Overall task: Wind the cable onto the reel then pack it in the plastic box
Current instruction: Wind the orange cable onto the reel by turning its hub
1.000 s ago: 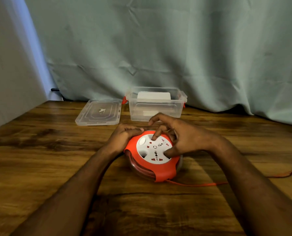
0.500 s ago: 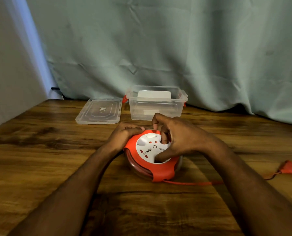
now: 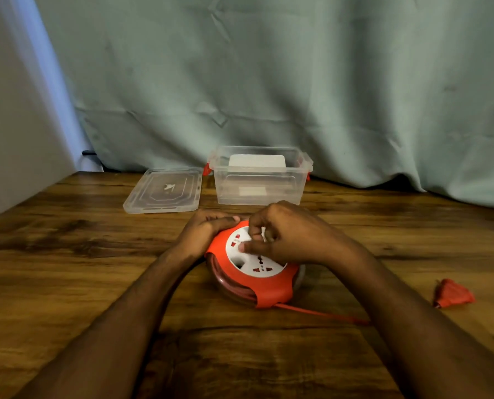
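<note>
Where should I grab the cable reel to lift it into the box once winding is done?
Judging by its flat, round pose, grip the cable reel across its orange rim from above, fingers on opposite sides. Avoid the near-right edge, where the cable exits toward the plug.

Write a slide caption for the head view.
Left hand steadies the reel; right hand turns its white hub, plug nearing.

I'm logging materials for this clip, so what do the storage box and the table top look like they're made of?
Storage box: clear, glossy plastic, since the wall behind shows through; red clips. Table top: wood or wood-look laminate, brown with dark grain streaks and a slight sheen; which one can't be told.
</note>
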Demonstrator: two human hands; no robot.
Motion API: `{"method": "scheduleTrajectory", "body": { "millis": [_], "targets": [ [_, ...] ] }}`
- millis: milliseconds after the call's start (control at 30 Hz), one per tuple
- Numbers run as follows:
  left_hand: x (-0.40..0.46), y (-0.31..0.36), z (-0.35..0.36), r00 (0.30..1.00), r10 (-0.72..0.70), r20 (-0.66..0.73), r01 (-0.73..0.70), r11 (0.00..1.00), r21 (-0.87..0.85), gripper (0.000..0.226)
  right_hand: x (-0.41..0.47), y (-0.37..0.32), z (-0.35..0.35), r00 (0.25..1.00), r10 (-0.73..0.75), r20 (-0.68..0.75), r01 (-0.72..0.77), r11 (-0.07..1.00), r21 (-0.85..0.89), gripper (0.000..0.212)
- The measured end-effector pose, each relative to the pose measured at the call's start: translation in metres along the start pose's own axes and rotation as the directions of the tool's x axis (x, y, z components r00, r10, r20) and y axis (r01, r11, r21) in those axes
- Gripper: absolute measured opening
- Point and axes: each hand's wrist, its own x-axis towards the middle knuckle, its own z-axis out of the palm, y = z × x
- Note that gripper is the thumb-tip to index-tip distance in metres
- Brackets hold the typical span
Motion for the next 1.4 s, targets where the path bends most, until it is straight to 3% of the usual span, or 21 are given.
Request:
{"method": "scheduleTrajectory", "body": {
  "millis": [67,200,467,733,1000,1133,1300,1400],
  "targets": [
    [0.000,-0.001,0.000,1.000,0.001,0.004,-0.001,1.000,-0.004,0.022,-0.001,0.012,-0.006,0.998,-0.051,-0.031,0.055,0.991,0.124,0.025],
    [0.000,-0.001,0.001,1.000,0.006,0.023,-0.007,1.000,0.021,0.025,-0.004,0.035,-0.015,0.990,-0.131,0.050,0.104,0.926,0.364,0.077],
    [0.002,-0.004,-0.001,1.000,0.006,0.017,-0.007,0.998,0.060,0.021,-0.004,0.044,-0.013,0.977,-0.123,0.177,0.056,0.938,0.342,0.088],
    [0.003,-0.006,-0.001,1.000,0.014,0.019,-0.015,0.998,0.061,0.023,-0.009,0.028,-0.011,0.995,-0.067,0.075,0.054,0.986,0.160,0.085],
    [0.003,-0.006,0.000,1.000,-0.001,0.003,0.001,0.998,0.057,0.018,-0.008,0.017,-0.009,1.000,-0.010,0.006,0.011,1.000,-0.009,0.060],
    [0.003,-0.006,-0.001,1.000,0.003,0.024,-0.004,1.000,0.017,0.017,-0.005,0.009,-0.002,0.999,0.021,-0.037,-0.025,0.993,-0.113,0.058],
    [0.002,-0.003,0.000,1.000,0.021,0.015,-0.020,1.000,-0.012,0.024,0.002,-0.002,0.008,0.997,-0.011,-0.070,0.007,0.998,-0.056,0.054],
    [0.001,-0.001,0.000,1.000,0.010,0.002,-0.010,1.000,-0.010,0.027,0.002,0.005,0.004,0.996,-0.046,-0.076,0.050,0.998,0.044,0.031]
  ]
}}
